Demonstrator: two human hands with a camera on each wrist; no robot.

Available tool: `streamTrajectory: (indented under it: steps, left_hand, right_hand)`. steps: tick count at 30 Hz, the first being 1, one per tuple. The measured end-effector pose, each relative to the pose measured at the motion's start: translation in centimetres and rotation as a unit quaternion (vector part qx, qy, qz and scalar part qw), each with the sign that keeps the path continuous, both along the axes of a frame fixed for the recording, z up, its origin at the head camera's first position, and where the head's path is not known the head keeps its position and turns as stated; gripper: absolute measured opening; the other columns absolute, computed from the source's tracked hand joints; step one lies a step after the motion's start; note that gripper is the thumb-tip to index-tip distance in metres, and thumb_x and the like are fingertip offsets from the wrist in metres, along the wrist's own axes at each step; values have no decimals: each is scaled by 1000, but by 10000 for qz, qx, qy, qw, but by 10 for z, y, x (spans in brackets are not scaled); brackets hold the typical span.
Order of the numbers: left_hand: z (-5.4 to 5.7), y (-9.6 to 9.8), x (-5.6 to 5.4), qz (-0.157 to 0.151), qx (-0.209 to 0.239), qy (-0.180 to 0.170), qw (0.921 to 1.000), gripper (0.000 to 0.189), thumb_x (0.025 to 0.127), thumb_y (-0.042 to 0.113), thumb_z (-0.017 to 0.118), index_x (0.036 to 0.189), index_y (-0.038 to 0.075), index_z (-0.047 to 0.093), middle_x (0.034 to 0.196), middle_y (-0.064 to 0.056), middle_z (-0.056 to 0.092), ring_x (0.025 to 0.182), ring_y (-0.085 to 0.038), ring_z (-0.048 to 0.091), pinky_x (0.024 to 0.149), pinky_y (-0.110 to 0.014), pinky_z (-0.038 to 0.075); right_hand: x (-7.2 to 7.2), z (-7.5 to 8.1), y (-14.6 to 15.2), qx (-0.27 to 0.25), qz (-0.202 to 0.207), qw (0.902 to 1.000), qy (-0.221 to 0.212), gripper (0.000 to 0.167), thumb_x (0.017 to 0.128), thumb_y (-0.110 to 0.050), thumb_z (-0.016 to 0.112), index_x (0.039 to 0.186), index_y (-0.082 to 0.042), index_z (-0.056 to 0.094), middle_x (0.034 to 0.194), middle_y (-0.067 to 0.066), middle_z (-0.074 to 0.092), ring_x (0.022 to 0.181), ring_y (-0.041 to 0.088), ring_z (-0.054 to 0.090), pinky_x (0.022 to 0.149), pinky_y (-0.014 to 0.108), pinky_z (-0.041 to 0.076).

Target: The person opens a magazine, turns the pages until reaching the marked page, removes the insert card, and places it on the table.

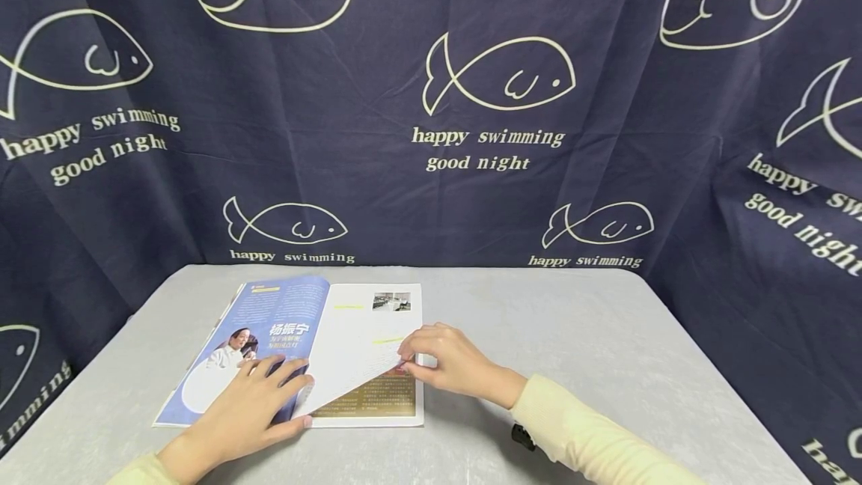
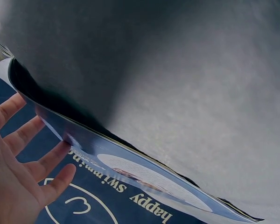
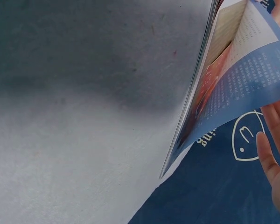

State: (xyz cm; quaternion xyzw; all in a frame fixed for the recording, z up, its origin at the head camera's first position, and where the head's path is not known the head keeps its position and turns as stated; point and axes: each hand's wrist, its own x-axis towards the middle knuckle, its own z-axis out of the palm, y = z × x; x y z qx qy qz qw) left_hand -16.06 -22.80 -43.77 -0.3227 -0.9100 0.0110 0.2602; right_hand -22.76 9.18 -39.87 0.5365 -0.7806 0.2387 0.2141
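An open magazine (image 1: pixel 263 305) lies on the left half of the table, its left page blue with a photo of a person in white. Across the lower part of that page, near the fold, rests my left hand (image 1: pixel 245 403) with fingers spread. My right hand (image 1: pixel 458 361) pinches the lower outer corner of the right-hand white page (image 1: pixel 357 343) between thumb and fingers. That leaf is lifted and curls, baring a brown printed page (image 1: pixel 377 397) beneath. The right wrist view shows the raised leaf's blue underside (image 3: pixel 252 79) beside the fingers.
The grey table (image 1: pixel 572 335) extends to the right of the magazine. A dark blue curtain (image 1: pixel 377 171) printed with fish and words hangs behind the table and along its sides. A small black object (image 1: pixel 522 437) shows under the right sleeve.
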Motion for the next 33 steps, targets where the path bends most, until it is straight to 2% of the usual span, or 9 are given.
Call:
streamTrajectory:
  steps: [5, 8, 15, 27, 33]
  left_hand:
    - [1, 0, 0, 35, 5, -51, 10000, 45, 76, 59, 59, 104, 24, 62, 114, -1, 60, 102, -31, 54, 79, -51, 41]
    - [1, 0, 0, 71, -11, -87, 9999, 45, 76, 57, 60, 105, 24, 62, 115, 0, 60, 102, -30, 55, 79, -51, 42]
    - [1, -1, -1, 59, -7, 32, 10000, 47, 73, 54, 63, 108, 23, 62, 114, 0, 60, 101, -28, 55, 78, -53, 42]
    - [-1, -2, -1, 118, 66, 36, 9999, 47, 76, 51, 62, 113, 22, 61, 115, 3, 60, 102, -23, 55, 79, -51, 43]
    - [1, -2, -1, 96, 129, 66, 9998, 48, 76, 47, 62, 115, 20, 60, 117, 3, 59, 103, -21, 55, 80, -51, 43]
  right_hand:
    - [1, 2, 0, -31, -129, 9999, -16, 9, 78, -16, 68, 86, -13, 67, 90, -2, 69, 87, 9, 64, 80, 23, 48]
    - [1, 3, 2, -31, -266, 9995, -145, 14, 79, -17, 68, 92, -11, 66, 92, -2, 69, 90, 10, 64, 81, 24, 48]
    - [0, 4, 5, -136, -434, 9976, -523, 26, 78, -16, 68, 103, -9, 63, 96, 2, 68, 85, 13, 63, 82, 28, 48]
    - [-3, 2, 7, -140, -552, 9974, -440, 33, 77, -15, 69, 108, -10, 60, 103, -1, 66, 91, 13, 62, 84, 27, 48]
    - [-3, 1, 7, 112, -642, 9956, -674, 34, 77, -15, 70, 109, -12, 60, 106, 0, 65, 96, 10, 60, 87, 29, 47]
